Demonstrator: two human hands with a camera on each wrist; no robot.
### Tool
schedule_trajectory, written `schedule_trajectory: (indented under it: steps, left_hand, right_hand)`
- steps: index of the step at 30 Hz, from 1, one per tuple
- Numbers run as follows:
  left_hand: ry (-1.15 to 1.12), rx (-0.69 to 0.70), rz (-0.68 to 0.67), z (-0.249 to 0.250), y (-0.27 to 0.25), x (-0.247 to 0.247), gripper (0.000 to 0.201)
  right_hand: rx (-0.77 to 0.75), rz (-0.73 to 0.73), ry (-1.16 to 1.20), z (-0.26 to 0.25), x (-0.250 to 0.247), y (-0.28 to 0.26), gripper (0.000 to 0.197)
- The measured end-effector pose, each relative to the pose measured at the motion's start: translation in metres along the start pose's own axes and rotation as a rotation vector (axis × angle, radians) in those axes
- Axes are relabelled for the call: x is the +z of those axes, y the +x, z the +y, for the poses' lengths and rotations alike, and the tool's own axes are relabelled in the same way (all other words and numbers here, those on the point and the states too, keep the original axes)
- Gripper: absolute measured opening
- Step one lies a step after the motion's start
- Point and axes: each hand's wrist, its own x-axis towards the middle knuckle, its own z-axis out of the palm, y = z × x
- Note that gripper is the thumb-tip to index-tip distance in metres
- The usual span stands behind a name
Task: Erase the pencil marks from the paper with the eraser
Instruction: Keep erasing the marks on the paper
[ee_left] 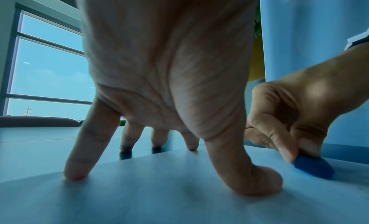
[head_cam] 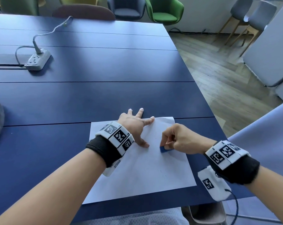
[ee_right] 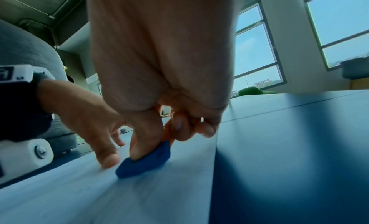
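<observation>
A white sheet of paper (head_cam: 142,168) lies on the dark blue table (head_cam: 88,98) near its front right corner. My left hand (head_cam: 134,125) is spread flat, its straight fingers and thumb pressing the paper's upper left part; some fingertips (ee_left: 125,147) reach past the edge onto the table. My right hand (head_cam: 178,140) pinches a small blue eraser (head_cam: 164,149) between thumb and fingers, its lower face on the paper right of centre. The eraser (ee_right: 145,161) sits just right of the left thumb (ee_left: 255,178). Faint grey traces show on the sheet below the eraser.
A white power strip (head_cam: 38,60) with its cable lies at the table's far left. The table's right edge runs close beside the paper. Chairs, among them a green one (head_cam: 165,10), stand beyond the far end, and wooden floor lies to the right.
</observation>
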Motion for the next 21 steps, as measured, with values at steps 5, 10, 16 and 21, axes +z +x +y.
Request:
schedule_trajectory:
  steps: [5, 10, 16, 21]
  left_hand:
    - [0.003, 0.003, 0.000, 0.001, -0.001, -0.001, 0.107]
    - [0.013, -0.002, -0.003, 0.001, 0.000, -0.001, 0.107]
    - [0.012, -0.005, 0.008, 0.002, -0.001, -0.001, 0.107]
    - [0.017, -0.008, -0.002, 0.002, -0.002, -0.002, 0.108]
  right_hand:
    - [0.003, 0.179, 0.045, -0.004, 0.007, 0.003, 0.028]
    - [0.002, -0.055, 0.026, -0.001, 0.017, -0.027, 0.030]
    - [-0.012, 0.162, 0.060, 0.000, 0.024, -0.026, 0.022]
    - [-0.002, -0.007, 0.031, 0.001, 0.021, -0.037, 0.027]
